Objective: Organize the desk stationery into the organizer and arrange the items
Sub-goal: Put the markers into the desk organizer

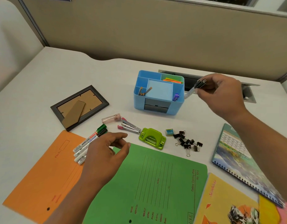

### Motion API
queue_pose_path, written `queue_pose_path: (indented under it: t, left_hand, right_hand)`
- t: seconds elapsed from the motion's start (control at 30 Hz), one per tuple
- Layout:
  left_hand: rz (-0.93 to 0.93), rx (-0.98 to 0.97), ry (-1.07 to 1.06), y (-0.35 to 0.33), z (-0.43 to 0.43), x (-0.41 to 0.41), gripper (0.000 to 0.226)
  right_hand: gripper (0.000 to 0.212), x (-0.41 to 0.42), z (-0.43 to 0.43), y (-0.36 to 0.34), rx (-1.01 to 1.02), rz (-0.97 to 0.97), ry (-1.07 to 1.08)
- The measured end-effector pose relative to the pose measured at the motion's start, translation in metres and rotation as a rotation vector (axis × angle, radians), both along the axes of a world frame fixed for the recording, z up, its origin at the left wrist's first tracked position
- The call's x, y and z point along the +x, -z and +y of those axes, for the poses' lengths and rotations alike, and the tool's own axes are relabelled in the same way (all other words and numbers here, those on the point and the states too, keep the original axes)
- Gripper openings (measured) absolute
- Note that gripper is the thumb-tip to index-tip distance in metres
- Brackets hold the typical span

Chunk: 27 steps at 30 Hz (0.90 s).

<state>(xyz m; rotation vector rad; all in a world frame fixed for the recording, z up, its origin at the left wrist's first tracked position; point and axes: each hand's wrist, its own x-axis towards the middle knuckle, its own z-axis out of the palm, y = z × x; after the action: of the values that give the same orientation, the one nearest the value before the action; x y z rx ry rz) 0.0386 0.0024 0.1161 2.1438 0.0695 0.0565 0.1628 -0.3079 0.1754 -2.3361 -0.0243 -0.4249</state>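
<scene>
A marker held at the organizer's right side, the other hand over the rest.

The right hand (220, 94) pinches a black-capped marker (193, 88) at its cap end between thumb and fingertips, barrel slanting down toward the blue organizer (138, 102) near the desk's (75, 70) far edge. The slant seems meant to aim it into the right-hand compartment beside a purple item (176, 97). It is just beside the wall, not yet inside. The left hand (104, 152), fingers loosely curled, thumb and forefinger apart, holding nothing, hovers over the remaining markers (86, 144) on the orange folder's (42, 175) edge toward the near-left corner, probably readying the next pick.
</scene>
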Motion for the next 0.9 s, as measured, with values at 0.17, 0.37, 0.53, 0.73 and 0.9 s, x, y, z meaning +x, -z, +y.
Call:
queue_pose_path:
  t: [0.17,0.37,0.53,0.73,0.9]
  left_hand:
    - [0.045,0.037,-0.014,0.015,0.006,0.002,0.024]
    - [0.075,0.086,-0.016,0.026,0.012,0.006,0.026]
    - [0.080,0.089,-0.030,0.031,0.015,0.008,0.026]
    - [0.062,0.127,-0.053,0.035,0.020,0.012,0.025]
    - [0.041,0.249,-0.071,0.042,0.031,0.017,0.024]
  right_hand:
    - [0.021,0.018,0.007,0.024,-0.101,0.091,-0.013]
    - [0.020,0.030,0.013,0.052,-0.154,0.195,-0.035]
    - [0.023,0.034,0.013,0.065,-0.277,0.251,-0.031]
    - [0.041,0.030,0.008,0.067,-0.294,0.308,-0.029]
    - [0.047,0.018,0.002,0.069,-0.245,0.308,0.064]
